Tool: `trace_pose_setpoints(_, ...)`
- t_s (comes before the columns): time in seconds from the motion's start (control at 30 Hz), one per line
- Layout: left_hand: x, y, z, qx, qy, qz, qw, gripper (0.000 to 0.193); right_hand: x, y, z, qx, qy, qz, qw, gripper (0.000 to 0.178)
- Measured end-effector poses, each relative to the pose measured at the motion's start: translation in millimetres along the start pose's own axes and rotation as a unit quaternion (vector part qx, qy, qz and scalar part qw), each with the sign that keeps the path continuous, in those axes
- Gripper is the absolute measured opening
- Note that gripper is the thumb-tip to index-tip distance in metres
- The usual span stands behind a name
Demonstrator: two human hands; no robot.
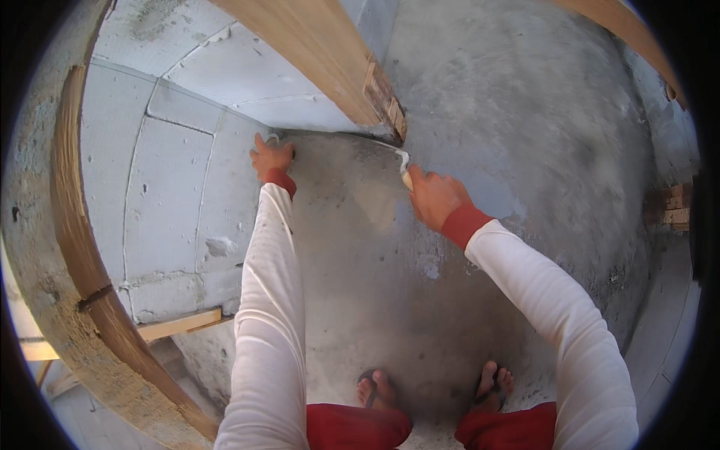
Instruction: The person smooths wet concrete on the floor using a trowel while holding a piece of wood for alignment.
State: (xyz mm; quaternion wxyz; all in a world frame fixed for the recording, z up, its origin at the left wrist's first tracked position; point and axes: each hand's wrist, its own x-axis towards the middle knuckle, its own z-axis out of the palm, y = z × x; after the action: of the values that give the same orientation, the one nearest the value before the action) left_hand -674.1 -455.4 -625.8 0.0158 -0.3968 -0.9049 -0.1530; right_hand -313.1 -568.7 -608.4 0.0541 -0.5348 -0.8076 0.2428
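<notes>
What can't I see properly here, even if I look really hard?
In the head view:
- Pale curved thing by the left hand: mostly hidden by that hand.
- Tool handle: mostly covered by the right hand.
- Wooden beam: cut off by the top edge.

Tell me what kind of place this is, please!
It looks like a building site or an unfinished room. The wall is bare gray blocks, the floor looks like plain concrete, and the right hand grips what seems to be a trowel.
</notes>
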Motion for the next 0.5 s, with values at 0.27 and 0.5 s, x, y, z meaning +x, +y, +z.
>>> trace_pose_setpoints(0.27,37.1,-38.1,-13.6,0.040,-0.018,0.079,0.996,0.070,20.7,-51.9,14.0,0.026,-0.006,0.021,0.999,0.043)
trace_pose_setpoints(0.5,-19.1,-46.5,-49.9,0.000,0.163,0.072,0.984,0.065,90.8,-91.0,50.6,0.058,-0.039,-0.021,0.997,0.037)
